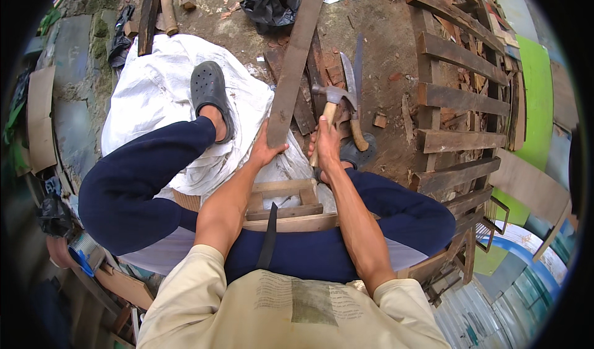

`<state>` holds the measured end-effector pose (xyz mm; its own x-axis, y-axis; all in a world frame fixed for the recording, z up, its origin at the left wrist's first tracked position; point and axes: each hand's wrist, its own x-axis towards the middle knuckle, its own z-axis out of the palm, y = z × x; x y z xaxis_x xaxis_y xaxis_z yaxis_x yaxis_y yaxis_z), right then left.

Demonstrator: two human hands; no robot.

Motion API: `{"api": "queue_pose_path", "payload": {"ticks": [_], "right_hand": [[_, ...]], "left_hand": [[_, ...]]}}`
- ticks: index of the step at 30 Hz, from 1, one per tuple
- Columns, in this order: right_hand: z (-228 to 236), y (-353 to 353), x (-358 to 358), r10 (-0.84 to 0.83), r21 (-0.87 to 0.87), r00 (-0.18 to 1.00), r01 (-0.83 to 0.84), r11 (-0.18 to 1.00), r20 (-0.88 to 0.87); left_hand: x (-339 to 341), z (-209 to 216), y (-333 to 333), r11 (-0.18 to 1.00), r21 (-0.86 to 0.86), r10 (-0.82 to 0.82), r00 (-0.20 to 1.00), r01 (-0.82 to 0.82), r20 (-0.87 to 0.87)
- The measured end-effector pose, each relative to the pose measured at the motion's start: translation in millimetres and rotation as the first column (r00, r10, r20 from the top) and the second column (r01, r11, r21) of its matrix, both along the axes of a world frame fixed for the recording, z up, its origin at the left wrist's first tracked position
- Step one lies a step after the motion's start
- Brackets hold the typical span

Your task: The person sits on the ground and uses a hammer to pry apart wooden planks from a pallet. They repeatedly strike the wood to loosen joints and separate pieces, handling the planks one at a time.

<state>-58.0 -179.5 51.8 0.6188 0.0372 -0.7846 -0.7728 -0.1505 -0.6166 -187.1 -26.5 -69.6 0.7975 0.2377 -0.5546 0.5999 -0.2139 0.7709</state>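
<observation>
My left hand [266, 149] is closed around the near end of a long brown wooden plank [296, 61], which slants up and away from me. In my right hand [326, 142] is a claw hammer [331, 111], gripped by its light wooden handle with the metal head pointing away. The hammer head is just right of the plank, and I cannot tell whether they touch. Past it on the ground lie a machete [352, 105] with a wooden handle and a hand saw blade [359, 58].
A white sack [148, 95] is spread under my left shoe. A slatted wooden pallet [464, 98] stands at the right. A small wooden frame [284, 210] sits between my legs. A black plastic bag [270, 7] and loose wood [150, 15] lie farther off.
</observation>
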Motion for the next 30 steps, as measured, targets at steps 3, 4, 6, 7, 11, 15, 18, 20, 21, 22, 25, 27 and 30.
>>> {"api": "queue_pose_path", "payload": {"ticks": [3,4,6,7,11,15,18,20,21,22,25,27,30], "right_hand": [[-3.0,5.4,-11.4,-0.026,-0.025,0.993,0.029,0.999,0.112],[-7.3,-0.2,-10.3,0.243,-0.053,0.97,-0.243,0.969,-0.014],[-12.5,-6.4,-0.7,0.523,0.015,0.834,-0.529,0.849,-0.175],[-11.0,-6.6,-3.2,0.475,-0.016,0.867,-0.483,0.876,-0.152],[0.5,9.9,-11.7,0.146,-0.06,0.989,-0.146,0.988,-0.008],[-6.7,4.2,-19.3,0.346,-0.254,0.932,-0.31,0.916,0.11],[-3.2,-0.4,-12.6,0.59,-0.186,0.803,-0.593,0.783,-0.078],[-1.2,3.9,-13.9,0.468,-0.134,0.883,-0.468,0.874,-0.033],[-1.0,7.1,-12.3,0.377,-0.154,0.926,-0.371,0.916,0.01],[-1.7,11.1,-8.3,0.281,-0.169,0.958,-0.269,0.948,0.055],[3.4,10.5,-7.4,0.335,-0.251,0.94,-0.31,0.917,0.062],[2.8,6.0,-2.6,0.596,-0.192,0.796,-0.605,0.773,-0.107],[6.2,8.7,-2.0,0.427,-0.12,0.904,-0.427,0.896,-0.025]], "left_hand": [[4.5,12.9,-8.2,1.0,0.005,0.003,0.998,-0.003,-0.064],[7.1,18.7,-11.5,1.0,-0.024,0.004,0.994,-0.007,-0.107],[5.6,17.4,-0.9,0.997,-0.075,0.003,0.997,-0.009,-0.082],[6.4,17.5,4.8,0.995,-0.097,0.004,0.998,-0.011,-0.068],[-3.6,-3.1,5.5,0.999,-0.047,-0.004,0.998,0.007,0.056],[-0.4,3.6,2.0,1.0,-0.009,-0.022,1.0,0.022,-0.015],[-0.6,9.1,9.4,0.99,-0.143,0.001,0.998,-0.01,-0.065],[3.0,19.0,10.5,0.985,-0.173,-0.007,0.997,-0.007,-0.078],[0.1,14.9,8.7,0.994,-0.11,-0.011,0.998,0.004,-0.058],[-1.5,10.1,4.8,0.999,-0.046,-0.017,0.999,0.015,-0.039],[-1.7,5.7,0.7,0.998,0.038,-0.042,0.999,0.042,0.007],[-1.8,6.7,3.0,0.999,-0.041,-0.03,0.999,0.031,0.015],[-7.2,9.0,11.2,0.984,-0.178,0.006,1.0,-0.008,-0.013]]}}
